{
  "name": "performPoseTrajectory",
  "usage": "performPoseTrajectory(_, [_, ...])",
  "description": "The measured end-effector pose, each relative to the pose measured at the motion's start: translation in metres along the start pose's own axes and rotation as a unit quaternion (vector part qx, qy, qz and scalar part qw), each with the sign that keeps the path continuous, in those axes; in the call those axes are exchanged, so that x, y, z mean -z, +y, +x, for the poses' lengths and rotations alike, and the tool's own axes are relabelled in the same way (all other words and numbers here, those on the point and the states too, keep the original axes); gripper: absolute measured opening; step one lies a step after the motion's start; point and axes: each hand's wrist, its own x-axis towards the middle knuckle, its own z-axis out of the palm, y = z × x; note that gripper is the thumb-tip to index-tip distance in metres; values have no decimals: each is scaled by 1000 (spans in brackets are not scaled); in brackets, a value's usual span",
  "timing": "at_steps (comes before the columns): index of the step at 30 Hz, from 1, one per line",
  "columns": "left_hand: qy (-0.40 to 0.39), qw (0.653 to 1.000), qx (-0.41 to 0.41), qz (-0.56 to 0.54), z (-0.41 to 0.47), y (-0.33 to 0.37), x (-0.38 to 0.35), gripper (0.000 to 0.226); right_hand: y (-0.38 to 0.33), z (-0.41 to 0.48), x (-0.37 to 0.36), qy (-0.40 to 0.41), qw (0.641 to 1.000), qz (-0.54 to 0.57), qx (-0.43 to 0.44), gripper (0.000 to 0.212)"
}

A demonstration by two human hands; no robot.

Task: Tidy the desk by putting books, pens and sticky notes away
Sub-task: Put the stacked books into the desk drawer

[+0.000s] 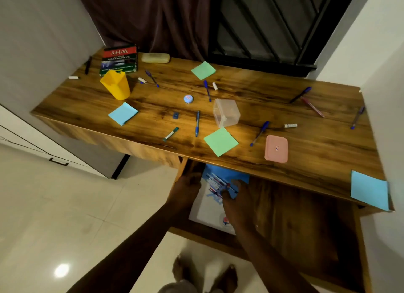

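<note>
Under the desk top point(262, 91) a wooden drawer point(295, 222) stands open. A blue and white book point(209, 209) lies in its left part. My left hand point(188, 188) grips the book's left edge and my right hand point(236, 203) is curled on its cover. On the desk a second book titled WHY point(119, 60) lies at the back left. Sticky note pads lie scattered: green point(203, 70), blue point(123, 113), green point(220, 141) and blue point(369, 190) at the front right corner. Several pens lie loose, one of them blue point(197, 123) mid-desk.
A yellow cup point(115, 85) stands at the left, a clear plastic box point(226, 112) in the middle and its pink lid point(276, 148) near the front edge. A cream case point(155, 58) sits at the back. Walls close in on both sides; my feet are below.
</note>
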Motion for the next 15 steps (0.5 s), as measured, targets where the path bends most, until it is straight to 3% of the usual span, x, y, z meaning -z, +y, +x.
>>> performPoseTrajectory(4, [19, 996, -7, -85, -4, 2, 47, 23, -47, -8, -29, -52, 997, 44, 33, 20])
performPoseTrajectory(9, [77, 987, -31, -135, 5, 4, 132, 14, -115, -11, -84, -99, 989, 97, 42, 14])
performPoseTrajectory(15, [109, 979, -55, -162, 25, -16, 246, 11, -185, -11, -162, -102, 987, 126, 23, 14])
